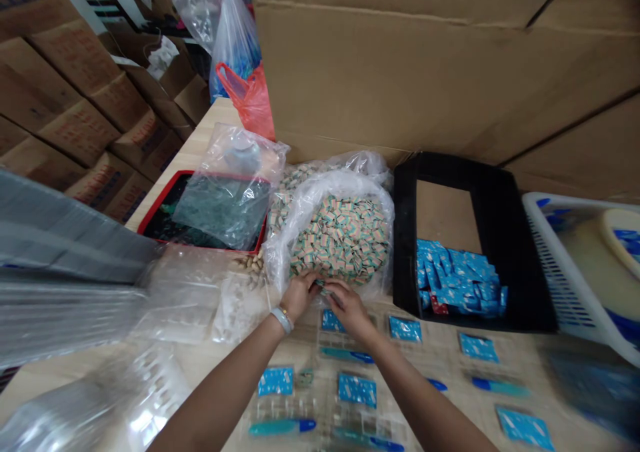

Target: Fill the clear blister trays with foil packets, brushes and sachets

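Note:
At the front edge of a clear plastic bag (327, 185) full of small tan-and-green square pieces (345, 235), my two hands meet. My left hand (299, 297), with a band on its wrist, pinches a small piece at its fingertips. My right hand (350, 309) is closed too, its fingertips on a small greenish piece beside the left ones; blur hides its detail. Below lie clear trays (320, 402), some holding a blue packet (357, 390) and a teal pen-shaped item with a blue end (283, 427). One tray also has a small tan-and-green piece (305, 377) in it.
Right of the bag stands a black bin (515, 239) with blue packets, then a white basket (545, 259). On the left are a red-rimmed tray (150, 215) under plastic bags and loose clear packaging (175, 305). Large cardboard (400, 79) walls the back; stacked cartons (80, 132) stand beyond.

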Motion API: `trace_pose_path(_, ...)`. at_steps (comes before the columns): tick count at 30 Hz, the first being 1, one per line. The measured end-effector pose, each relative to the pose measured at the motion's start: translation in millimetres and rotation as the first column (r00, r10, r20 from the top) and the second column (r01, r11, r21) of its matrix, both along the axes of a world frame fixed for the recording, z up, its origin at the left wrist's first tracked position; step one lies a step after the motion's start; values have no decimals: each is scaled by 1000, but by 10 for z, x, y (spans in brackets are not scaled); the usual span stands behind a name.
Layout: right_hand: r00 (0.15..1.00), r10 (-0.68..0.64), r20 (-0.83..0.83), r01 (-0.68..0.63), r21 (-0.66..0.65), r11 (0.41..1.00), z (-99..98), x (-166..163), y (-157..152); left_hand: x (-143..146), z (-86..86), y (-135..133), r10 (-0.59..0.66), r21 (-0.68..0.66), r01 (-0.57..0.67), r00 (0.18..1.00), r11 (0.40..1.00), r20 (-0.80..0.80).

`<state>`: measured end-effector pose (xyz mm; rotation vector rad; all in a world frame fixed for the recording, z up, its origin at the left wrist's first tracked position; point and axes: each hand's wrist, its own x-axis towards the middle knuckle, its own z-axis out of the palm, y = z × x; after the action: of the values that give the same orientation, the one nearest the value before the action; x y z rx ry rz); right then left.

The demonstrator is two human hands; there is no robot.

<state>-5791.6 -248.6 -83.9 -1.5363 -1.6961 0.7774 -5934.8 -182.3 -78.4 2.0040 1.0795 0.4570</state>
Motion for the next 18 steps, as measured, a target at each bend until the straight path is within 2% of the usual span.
trace_pose_path(6,996,27,88,-23,-46,999,-8,-64,-46,-4,-23,-42,-38,45,40,998,998,-40)
trace_pose_path(10,986,-33,164,29,29,999,-4,-81,-92,-6,-34,-51,-50,68,52,998,996,-28)
trace_pose_path(15,966,71,248,-98,98,990,49,-70,-135,-18,-62,-20,-47,50,49,999,998,-22)
trace_pose_path(18,959,54,279,-90,115,989,36,-74,-131,-13,-70,-5,-54,44,56,998,997,-28)
